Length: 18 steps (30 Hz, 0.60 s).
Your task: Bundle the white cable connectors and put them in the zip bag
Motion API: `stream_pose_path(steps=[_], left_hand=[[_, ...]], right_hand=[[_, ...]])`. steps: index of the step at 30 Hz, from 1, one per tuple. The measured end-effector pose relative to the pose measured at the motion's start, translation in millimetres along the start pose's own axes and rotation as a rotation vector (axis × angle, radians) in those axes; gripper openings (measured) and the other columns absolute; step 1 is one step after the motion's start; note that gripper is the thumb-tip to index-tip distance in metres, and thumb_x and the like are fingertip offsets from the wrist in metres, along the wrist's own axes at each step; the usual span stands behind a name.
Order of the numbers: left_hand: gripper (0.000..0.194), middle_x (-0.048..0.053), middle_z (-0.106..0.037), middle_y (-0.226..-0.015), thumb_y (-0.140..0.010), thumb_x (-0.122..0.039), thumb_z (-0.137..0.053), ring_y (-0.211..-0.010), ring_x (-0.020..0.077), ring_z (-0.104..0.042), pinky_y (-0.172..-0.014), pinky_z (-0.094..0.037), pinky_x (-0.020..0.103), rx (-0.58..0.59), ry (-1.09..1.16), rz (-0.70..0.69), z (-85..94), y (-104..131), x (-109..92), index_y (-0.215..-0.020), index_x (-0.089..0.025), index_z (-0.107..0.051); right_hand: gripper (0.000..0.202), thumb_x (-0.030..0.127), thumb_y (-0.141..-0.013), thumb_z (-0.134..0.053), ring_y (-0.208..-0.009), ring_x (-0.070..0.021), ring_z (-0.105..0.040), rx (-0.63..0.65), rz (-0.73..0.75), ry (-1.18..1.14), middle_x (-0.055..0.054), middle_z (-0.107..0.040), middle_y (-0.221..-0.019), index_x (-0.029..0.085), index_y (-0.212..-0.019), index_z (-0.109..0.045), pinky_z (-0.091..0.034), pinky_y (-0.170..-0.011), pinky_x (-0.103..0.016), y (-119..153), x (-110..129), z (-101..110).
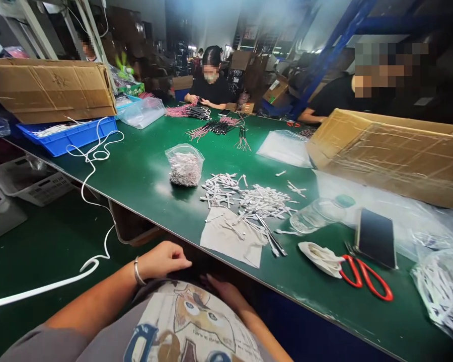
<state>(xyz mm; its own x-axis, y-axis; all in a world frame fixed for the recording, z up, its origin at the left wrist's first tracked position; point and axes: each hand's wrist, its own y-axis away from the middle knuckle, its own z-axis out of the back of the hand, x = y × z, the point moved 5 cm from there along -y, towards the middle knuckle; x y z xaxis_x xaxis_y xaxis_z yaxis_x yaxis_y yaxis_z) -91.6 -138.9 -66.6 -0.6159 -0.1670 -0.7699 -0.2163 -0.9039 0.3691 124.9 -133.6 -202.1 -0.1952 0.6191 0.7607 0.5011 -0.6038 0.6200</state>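
My left hand, with a bangle at the wrist, is just off the table's near edge, its fingers curled in and nothing visible in them. Low by my lap, my right hand is in shadow; its fingers are too dark to read. On the green table lie heaps of small white parts, a white cloth with a few parts on it, and tweezers. A clear bag full of small parts stands behind the cloth. Neither hand touches these things.
To the right are a clear bottle, a phone, red-handled scissors, a bag of white strips and a cardboard box. A blue tray and white cable are left. Across sits a person handling wires.
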Motion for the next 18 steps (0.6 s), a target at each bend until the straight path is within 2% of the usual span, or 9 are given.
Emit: stream_pose_path(steps=[2,3,5,6,8,11,13,15,18], left_hand=[[0.04,0.003,-0.064,-0.071,-0.079,-0.051,-0.048,-0.066,0.0134,-0.056,-0.061,-0.043,0.023,-0.169,-0.053,-0.167,24.1,-11,-41,-0.07,-0.014,-0.059],[0.034,0.003,-0.065,-0.077,-0.081,-0.046,-0.049,-0.072,0.0136,-0.057,-0.067,-0.044,0.023,-0.257,-0.122,-0.246,36.3,-19,-58,-0.073,-0.015,-0.06],[0.024,0.005,-0.064,-0.101,-0.082,-0.03,-0.049,-0.094,0.0167,-0.055,-0.086,-0.041,0.027,-0.382,-0.333,-0.364,56.4,-39,-84,-0.098,-0.016,-0.06],[0.029,0.007,-0.06,-0.112,-0.083,-0.022,-0.046,-0.102,0.0184,-0.053,-0.092,-0.039,0.03,-0.399,-0.474,-0.385,63.1,-52,-93,-0.109,-0.016,-0.056],[0.035,0.008,-0.057,-0.118,-0.084,-0.012,-0.039,-0.107,0.0194,-0.051,-0.095,-0.038,0.032,-0.38,-0.709,-0.318,73.6,-83,-101,-0.116,-0.016,-0.053],[0.032,0.012,-0.059,-0.108,-0.083,-0.007,-0.038,-0.104,0.0205,-0.053,-0.094,-0.039,0.033,-0.336,-0.792,-0.277,85.2,-128,-113,-0.107,-0.013,-0.058],[0.028,0.012,-0.059,-0.105,-0.083,-0.007,-0.04,-0.102,0.0206,-0.054,-0.093,-0.04,0.034,-0.305,-0.826,-0.257,90.8,-157,-124,-0.103,-0.012,-0.059],[0.024,0.012,-0.057,-0.109,-0.086,-0.015,-0.044,-0.102,0.02,-0.054,-0.09,-0.043,0.036,-0.284,-0.853,-0.212,96.7,-185,-134,-0.106,-0.012,-0.057],[0.033,0.01,-0.054,-0.114,-0.086,-0.032,-0.05,-0.098,0.0188,-0.055,-0.082,-0.048,0.039,-0.253,-0.875,-0.108,105.0,-222,-143,-0.114,-0.015,-0.051]], right_hand=[[0.076,0.066,-0.054,-0.067,-0.112,-0.0267,-0.054,-0.007,0.012,-0.003,-0.013,-0.066,-0.107,0.013,-0.108,-0.064,-0.036,-0.099,-0.037,7,-7,11],[0.077,0.066,-0.053,-0.067,-0.112,-0.0271,-0.054,-0.021,0.021,0.008,-0.014,-0.066,-0.107,0.012,-0.108,-0.064,-0.036,-0.099,-0.037,14,-8,17],[0.075,0.065,-0.056,-0.066,-0.111,-0.0279,-0.054,-0.068,0.045,0.069,-0.014,-0.065,-0.108,0.012,-0.109,-0.064,-0.037,-0.098,-0.037,35,-6,33],[0.07,0.065,-0.061,-0.063,-0.111,-0.0277,-0.054,-0.099,0.067,0.153,-0.013,-0.064,-0.111,0.014,-0.109,-0.065,-0.038,-0.097,-0.037,48,-1,40],[0.061,0.062,-0.069,-0.058,-0.11,-0.0274,-0.055,-0.137,0.118,0.31,-0.012,-0.063,-0.114,0.016,-0.107,-0.066,-0.038,-0.097,-0.036,77,13,50],[0.054,0.059,-0.077,-0.05,-0.102,-0.0272,-0.059,-0.051,0.12,0.332,-0.011,-0.066,-0.108,0.016,-0.106,-0.067,-0.041,-0.092,-0.036,113,36,51],[0.05,0.057,-0.076,-0.053,-0.1,-0.0272,-0.06,-0.072,0.127,0.301,-0.01,-0.067,-0.103,0.017,-0.1,-0.069,-0.041,-0.09,-0.036,129,51,54],[0.047,0.056,-0.075,-0.055,-0.094,-0.0257,-0.061,-0.139,0.135,0.258,-0.01,-0.069,-0.095,0.017,-0.097,-0.07,-0.041,-0.088,-0.036,140,64,58],[0.044,0.055,-0.077,-0.054,-0.078,-0.0212,-0.06,-0.228,0.173,0.225,-0.007,-0.067,-0.072,0.016,-0.092,-0.069,-0.043,-0.08,-0.033,151,80,66]])
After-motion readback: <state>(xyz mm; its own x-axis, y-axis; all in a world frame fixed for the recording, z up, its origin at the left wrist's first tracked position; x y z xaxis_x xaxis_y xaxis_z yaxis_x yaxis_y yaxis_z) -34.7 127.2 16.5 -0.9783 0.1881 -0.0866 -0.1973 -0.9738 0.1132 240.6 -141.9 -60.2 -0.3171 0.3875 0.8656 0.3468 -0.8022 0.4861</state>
